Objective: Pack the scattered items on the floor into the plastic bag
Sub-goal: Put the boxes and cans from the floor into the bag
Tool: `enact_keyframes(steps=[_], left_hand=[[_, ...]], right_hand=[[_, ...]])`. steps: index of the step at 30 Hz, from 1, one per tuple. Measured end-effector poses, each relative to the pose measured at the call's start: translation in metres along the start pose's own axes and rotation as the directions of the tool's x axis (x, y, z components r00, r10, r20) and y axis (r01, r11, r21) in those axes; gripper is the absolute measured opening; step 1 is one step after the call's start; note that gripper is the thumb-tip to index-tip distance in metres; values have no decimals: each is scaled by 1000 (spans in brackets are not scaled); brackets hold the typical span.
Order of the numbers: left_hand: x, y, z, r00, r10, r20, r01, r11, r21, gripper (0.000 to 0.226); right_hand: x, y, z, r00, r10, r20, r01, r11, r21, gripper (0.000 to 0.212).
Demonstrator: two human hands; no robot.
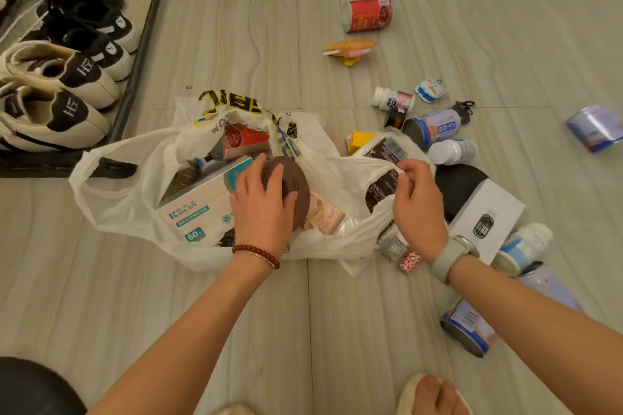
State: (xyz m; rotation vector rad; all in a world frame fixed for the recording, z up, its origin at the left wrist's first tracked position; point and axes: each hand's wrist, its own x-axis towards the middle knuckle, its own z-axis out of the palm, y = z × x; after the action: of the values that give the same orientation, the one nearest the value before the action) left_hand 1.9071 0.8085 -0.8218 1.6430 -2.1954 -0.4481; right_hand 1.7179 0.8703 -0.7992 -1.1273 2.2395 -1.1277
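Note:
A white plastic bag (128,199) lies open on the floor, holding a white-and-teal box (199,209), a red can (242,140) and other small items. My left hand (261,202) grips a round brown disc-shaped object (293,185) over the bag's mouth. My right hand (418,205) pinches the bag's right rim and holds it up. Scattered to the right lie a red can (367,15), an ice-cream-cone toy (350,47), a white pill bottle (392,99), a blue can (435,126), a white box (485,222) and several more cans and bottles.
A black shoe rack (135,77) with several pairs of shoes stands at the left. A blurred blue tin (595,128) lies far right. A slippered foot (435,394) shows at the bottom edge. Bare tile floor stretches at the back and front left.

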Motion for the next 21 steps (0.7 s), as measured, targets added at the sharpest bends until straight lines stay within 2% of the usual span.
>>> enact_keyframes(steps=[1, 3, 5, 7, 9, 11, 13, 17, 19, 21], left_hand=[[0, 1, 3, 998, 53, 27, -56, 991, 124, 40], [-7, -1, 10, 980, 148, 135, -179, 949, 258, 49], [-16, -9, 21, 934, 202, 296, -292, 908, 300, 58], [-21, -16, 27, 874, 219, 433, -383, 859, 339, 70], [-21, -19, 27, 846, 216, 488, -436, 808, 397, 78], [-17, -23, 25, 832, 207, 515, -475, 745, 468, 71], [-11, -27, 22, 826, 206, 524, -503, 690, 521, 60], [9, -40, 11, 809, 172, 562, -534, 614, 581, 56], [21, -45, 6, 818, 112, 564, -482, 667, 568, 54], [31, -42, 1, 835, 75, 545, -392, 776, 494, 47]], right_hand=[[-2, 6, -2, 998, -32, 52, 36, 996, -77, 29], [-8, 16, -6, 984, -99, 149, 133, 962, -237, 38], [-12, 21, -8, 937, -238, 255, 326, 858, -397, 43], [-13, 29, -6, 855, -338, 393, 501, 734, -459, 46], [-13, 32, -3, 772, -297, 561, 581, 687, -436, 46], [-17, 35, 2, 651, -203, 731, 662, 624, -416, 53], [-23, 39, 6, 552, -69, 831, 705, 571, -421, 58], [-34, 44, 8, 486, 41, 873, 698, 582, -416, 60], [-35, 45, 8, 481, 41, 876, 707, 573, -415, 58], [-35, 43, 7, 482, 31, 875, 706, 578, -409, 54]])
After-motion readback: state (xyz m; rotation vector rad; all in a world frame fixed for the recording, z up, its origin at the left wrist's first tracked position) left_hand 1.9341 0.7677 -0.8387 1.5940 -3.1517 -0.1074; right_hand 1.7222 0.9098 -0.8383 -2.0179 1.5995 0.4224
